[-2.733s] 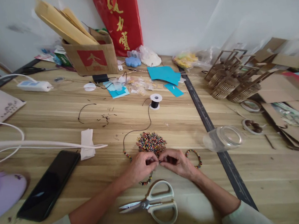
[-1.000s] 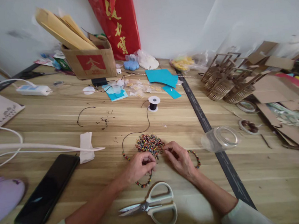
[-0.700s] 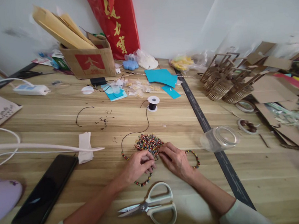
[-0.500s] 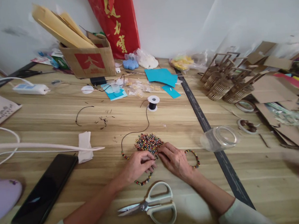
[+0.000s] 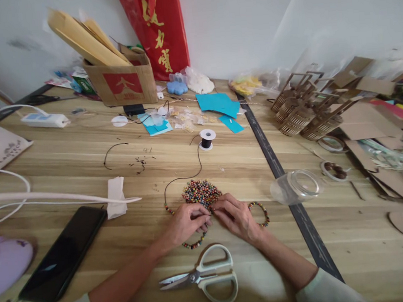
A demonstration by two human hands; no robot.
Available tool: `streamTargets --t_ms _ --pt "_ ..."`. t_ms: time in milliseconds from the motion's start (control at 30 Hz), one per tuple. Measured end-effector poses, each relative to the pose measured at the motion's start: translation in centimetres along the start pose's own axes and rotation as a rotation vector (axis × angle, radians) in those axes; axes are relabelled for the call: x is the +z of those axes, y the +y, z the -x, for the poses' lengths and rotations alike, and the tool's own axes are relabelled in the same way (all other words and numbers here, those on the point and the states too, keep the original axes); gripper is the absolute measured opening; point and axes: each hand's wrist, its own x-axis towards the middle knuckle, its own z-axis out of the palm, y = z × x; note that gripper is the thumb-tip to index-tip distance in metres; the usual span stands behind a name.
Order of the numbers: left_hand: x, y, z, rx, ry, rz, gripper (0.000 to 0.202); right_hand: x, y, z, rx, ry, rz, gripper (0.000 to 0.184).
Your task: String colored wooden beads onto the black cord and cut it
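My left hand (image 5: 185,224) is curled in a pinch on a black cord strung with coloured beads (image 5: 194,243), which loops out below and left of the hand. My right hand (image 5: 236,216) rests beside it, fingertips pinched at the near edge of a pile of small multicoloured beads (image 5: 201,191). The two hands nearly touch. The black cord runs up from the hands to a small white spool (image 5: 207,138). A finished beaded bracelet (image 5: 261,213) lies just right of my right hand.
White-handled scissors (image 5: 207,276) lie near the table edge. A black phone (image 5: 60,254) sits at left beside white cables (image 5: 50,198). A clear jar (image 5: 296,186) lies on its side at right. A cardboard box (image 5: 123,80), blue paper (image 5: 218,102) and wooden cut-outs (image 5: 307,109) stand farther back.
My right hand reached out to the bead pile and has drawn back close to my left hand. Another person's hand showed briefly at the right edge and left; a cardboard disc now lies there.
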Motion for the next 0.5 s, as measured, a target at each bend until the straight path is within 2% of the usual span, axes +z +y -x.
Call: streamTargets --t_ms 267,500 --pt "0.04 0.1 0.04 0.064 0.022 -0.108 0.009 -0.08 -0.05 -0.1 -0.102 -0.034 -0.183 0.006" --pt "0.13 0.08 -0.02 0.101 0.018 -0.15 0.009 0.18 -0.17 -0.02 -0.085 -0.004 -0.21 0.005"
